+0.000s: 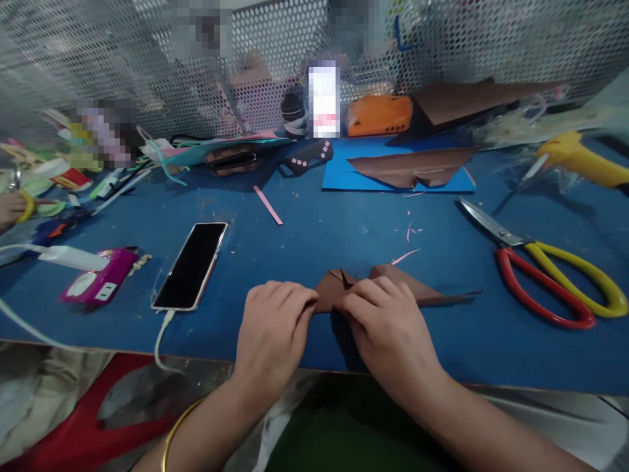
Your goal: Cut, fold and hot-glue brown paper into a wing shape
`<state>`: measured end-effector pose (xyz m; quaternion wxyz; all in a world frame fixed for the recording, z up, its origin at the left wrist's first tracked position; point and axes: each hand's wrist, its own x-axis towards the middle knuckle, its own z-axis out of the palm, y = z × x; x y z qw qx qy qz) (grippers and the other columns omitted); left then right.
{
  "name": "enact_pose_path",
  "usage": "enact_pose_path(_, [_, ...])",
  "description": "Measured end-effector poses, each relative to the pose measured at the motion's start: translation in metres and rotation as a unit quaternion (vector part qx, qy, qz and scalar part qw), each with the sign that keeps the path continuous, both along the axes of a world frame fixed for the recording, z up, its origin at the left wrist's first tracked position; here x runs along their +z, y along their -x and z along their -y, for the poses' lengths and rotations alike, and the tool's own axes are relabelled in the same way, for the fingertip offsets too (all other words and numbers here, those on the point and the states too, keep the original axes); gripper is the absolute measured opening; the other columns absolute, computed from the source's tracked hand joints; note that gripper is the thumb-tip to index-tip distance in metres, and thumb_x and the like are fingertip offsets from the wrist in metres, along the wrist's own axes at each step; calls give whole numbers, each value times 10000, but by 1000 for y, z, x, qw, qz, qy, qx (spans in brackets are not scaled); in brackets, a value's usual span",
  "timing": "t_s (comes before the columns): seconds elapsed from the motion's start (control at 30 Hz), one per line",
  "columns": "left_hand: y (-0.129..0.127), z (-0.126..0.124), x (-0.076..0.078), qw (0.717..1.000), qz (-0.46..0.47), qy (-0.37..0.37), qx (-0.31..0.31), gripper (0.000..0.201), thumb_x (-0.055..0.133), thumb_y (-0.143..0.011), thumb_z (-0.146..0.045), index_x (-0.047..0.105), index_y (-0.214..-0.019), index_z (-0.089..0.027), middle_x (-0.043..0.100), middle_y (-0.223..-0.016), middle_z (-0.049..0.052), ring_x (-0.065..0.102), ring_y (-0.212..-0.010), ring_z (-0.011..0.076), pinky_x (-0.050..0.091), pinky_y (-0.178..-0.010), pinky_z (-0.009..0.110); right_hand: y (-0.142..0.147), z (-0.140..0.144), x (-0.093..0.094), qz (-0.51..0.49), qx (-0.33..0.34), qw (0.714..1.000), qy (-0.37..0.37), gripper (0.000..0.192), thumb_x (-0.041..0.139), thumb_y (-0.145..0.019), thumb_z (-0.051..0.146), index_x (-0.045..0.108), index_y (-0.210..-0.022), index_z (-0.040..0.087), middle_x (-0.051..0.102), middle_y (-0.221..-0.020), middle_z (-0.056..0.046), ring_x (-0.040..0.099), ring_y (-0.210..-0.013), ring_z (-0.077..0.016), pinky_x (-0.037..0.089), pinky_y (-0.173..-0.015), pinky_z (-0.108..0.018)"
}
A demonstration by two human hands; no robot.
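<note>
I see L hand (274,328) pinching brown paper (328,293) at 9 o'clock end, R hand (388,321) pinching nr mid; long axis approx 9-to-3.

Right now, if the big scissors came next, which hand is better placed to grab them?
The right hand, I'd judge: the scissors lie on its side, while the left hand is farther off. Both hold the brown paper, so the right would first have to let go.
</note>
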<state>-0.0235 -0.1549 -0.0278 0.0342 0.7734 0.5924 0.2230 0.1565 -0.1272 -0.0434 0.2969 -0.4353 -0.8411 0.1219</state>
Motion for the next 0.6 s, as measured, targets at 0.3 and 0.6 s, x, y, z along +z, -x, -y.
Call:
enact_pose_path(0.3, [-27,31,-7,982,-161,-94,-40,389,428,-910,-87,614,-1240,-3,694,-1053,151,598,-998,268,421,-980,459,-10,20,-3,100,74,987,-104,379,471,-867,71,651,-1200,62,687,-1073,-115,549,-959,-246,378,-929,-400])
enact_pose_path(0.6, [-48,44,-16,980,-183,-83,16,485,390,-907,-252,612,-1258,-2,632,-817,111,500,-717,231,398,-634,383,-16,22,-5,121,100,979,-127,456,484,-824,81,613,-1258,29,687,-1142,-141,559,-1038,-278,472,-886,-414])
